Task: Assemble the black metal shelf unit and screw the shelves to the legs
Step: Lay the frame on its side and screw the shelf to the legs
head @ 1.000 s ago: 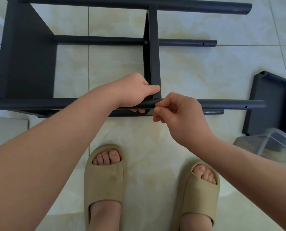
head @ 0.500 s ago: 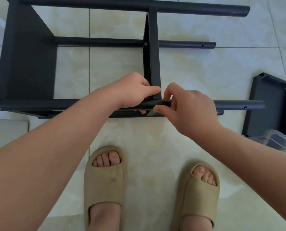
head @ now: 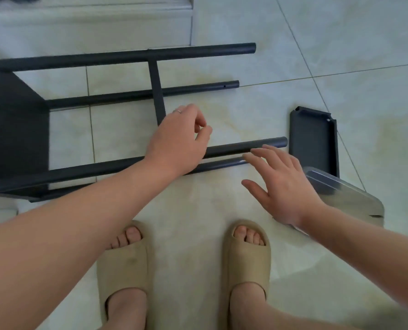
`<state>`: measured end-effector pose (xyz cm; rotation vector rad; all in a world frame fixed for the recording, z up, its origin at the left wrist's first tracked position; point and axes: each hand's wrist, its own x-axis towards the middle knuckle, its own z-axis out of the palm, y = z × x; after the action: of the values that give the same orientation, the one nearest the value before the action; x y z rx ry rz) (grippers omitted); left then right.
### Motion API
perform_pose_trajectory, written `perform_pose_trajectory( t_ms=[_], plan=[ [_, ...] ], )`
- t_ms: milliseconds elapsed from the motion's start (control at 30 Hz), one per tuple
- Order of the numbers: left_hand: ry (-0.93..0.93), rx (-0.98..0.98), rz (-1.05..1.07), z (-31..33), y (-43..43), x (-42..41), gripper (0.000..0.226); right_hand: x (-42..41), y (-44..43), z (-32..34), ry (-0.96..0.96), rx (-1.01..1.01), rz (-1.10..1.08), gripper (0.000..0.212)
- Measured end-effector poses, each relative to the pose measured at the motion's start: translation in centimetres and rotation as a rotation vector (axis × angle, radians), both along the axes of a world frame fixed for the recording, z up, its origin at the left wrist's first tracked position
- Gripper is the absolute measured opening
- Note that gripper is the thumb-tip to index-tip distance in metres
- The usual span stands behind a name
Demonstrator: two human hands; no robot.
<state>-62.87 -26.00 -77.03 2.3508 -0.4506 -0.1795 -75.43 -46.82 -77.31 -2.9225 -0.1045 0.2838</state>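
At the left of the frame, the black metal shelf unit (head: 17, 129) lies on its side on the pale tiled floor (head: 341, 67), with its end shelf cut off by the edge. It has four tubular black legs (head: 127, 55) and two shelves fitted. The left hand (head: 179, 141) is loosely curled and empty over the near leg. The right hand (head: 281, 184) is spread and empty. At the right are one loose black metal shelf (head: 313, 141) and one clear plastic box (head: 345, 196), partly hidden.
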Motion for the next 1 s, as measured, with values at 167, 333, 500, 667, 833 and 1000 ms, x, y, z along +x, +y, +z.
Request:
perform_pose_trajectory(
  t_ms=[167,333,500,667,833,1000],
  plan=[
    [0.224,0.203,-0.473,1.7,-6.6,-3.8,0.011,-6.1,-8.0,-0.1,-0.045,-0.070,-0.105,0.051],
    [0.553,0.378,-0.621,0.9,-13.0,-7.1,0.022,-10.7,-13.6,-2.0,-0.028,-0.042,-0.269,0.037],
    [0.678,0.502,-0.630,-2.1,-17.6,-10.0,0.046,-12.5,-15.9,-5.7,0.249,0.063,-0.433,0.031],
    [0.801,0.355,-0.440,-5.4,-18.4,-11.8,0.030,-11.2,-16.7,-8.9,0.443,0.178,-0.458,0.028],
    [0.912,0.160,-0.322,-6.4,-18.6,-12.1,0.007,-8.8,-16.1,-10.7,0.556,0.169,-0.241,0.038],
    [0.895,0.156,-0.325,-6.3,-18.5,-11.9,0.009,-6.5,-14.5,-12.4,0.613,0.106,-0.096,0.028]
  ],
)
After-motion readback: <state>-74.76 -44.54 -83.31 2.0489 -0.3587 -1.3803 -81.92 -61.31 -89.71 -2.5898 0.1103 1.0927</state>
